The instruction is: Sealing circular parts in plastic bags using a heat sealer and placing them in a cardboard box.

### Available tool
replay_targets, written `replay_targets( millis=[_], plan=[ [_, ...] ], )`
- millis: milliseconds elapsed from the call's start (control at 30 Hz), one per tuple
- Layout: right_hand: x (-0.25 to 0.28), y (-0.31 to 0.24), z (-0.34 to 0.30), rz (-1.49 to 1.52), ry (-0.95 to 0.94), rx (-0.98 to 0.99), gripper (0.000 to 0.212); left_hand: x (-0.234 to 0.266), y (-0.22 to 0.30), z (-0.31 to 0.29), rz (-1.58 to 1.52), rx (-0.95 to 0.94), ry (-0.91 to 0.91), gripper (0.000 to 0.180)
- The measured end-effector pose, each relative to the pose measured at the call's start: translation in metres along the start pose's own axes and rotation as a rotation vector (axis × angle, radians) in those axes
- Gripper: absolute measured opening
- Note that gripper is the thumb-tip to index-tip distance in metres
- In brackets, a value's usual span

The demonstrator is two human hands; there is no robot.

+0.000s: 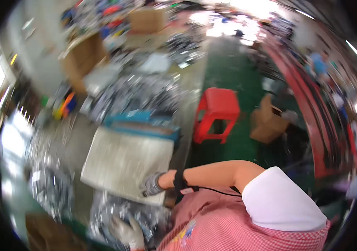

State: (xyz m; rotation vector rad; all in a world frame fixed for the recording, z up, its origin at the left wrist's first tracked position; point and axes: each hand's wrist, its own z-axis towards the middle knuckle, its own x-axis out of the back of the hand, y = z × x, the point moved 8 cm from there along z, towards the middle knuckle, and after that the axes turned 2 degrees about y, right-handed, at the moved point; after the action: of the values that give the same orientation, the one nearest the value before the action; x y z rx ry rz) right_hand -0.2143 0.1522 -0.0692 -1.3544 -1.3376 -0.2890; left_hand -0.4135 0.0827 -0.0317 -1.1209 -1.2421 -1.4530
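Clear plastic packages [151,217] bodyward of the pale board [122,161], beneath the loosely spread left hand [125,232]; right hand [151,185] at board's near-right corner, cannot tell whether gripping.

Glossy, crinkled plastic packets [138,210]; matt pale board [124,157], perhaps cardboard; smooth plastic stool [221,102].

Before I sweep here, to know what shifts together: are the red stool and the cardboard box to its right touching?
Apart. The head view shows a strip of green floor between the red stool and the cardboard box.
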Motion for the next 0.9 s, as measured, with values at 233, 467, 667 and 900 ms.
replay_targets(
  millis=[233,467,667,900],
  plan=[
    [0.071,0.187,-0.118,0.155,-0.031,-0.617,0.055,0.088,0.074,0.056,-0.218,-0.065,0.155,0.062],
    [0.179,0.315,-0.092,0.871,0.563,-0.748,0.044,0.033,0.115,0.125,-0.154,-0.139,-0.025,0.055],
    [0.211,0.427,0.048,1.378,0.729,-0.642,0.040,-0.004,0.175,0.196,-0.145,-0.147,-0.091,0.048],
    [0.215,0.470,0.135,0.936,0.569,-0.701,0.040,-0.035,0.214,0.230,-0.118,-0.055,-0.194,0.048]
  ],
)
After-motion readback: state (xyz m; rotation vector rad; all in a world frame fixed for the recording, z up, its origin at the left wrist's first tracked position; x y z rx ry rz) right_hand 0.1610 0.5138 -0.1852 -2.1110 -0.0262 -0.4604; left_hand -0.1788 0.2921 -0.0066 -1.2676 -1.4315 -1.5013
